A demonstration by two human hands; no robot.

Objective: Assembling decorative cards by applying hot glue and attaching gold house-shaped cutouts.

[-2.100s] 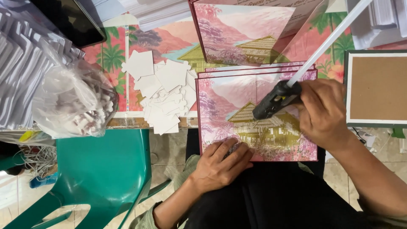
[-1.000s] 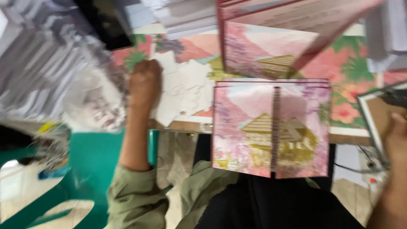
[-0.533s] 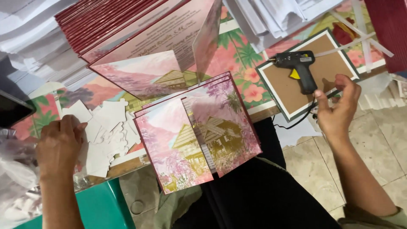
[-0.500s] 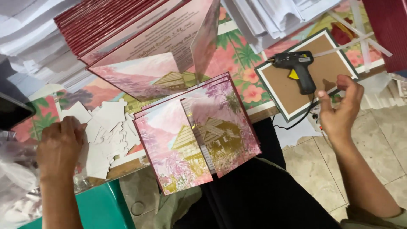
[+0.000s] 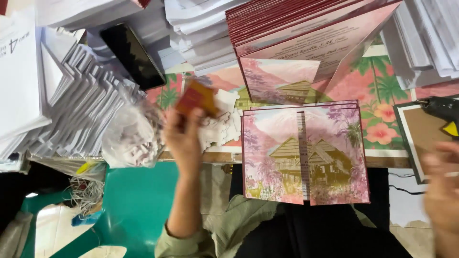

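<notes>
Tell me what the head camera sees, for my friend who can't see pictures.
The person's left hand lifts a small red and gold piece above a pile of white cutouts. A closed pink card showing a house lies at the table edge, below a stack of like cards. The blurred right hand is near a glue gun.

Small red-and-gold card piece (image 5: 196, 98): blurred, roughly rectangular, held tilted above the worktop edge between the left hand's (image 5: 184, 138) fingertips, over the white die-cut pieces.

Pink folded card (image 5: 305, 154): closed gatefold printed with a golden house and trees, lying flat, its lower part overhanging the worktop edge onto the lap.
</notes>
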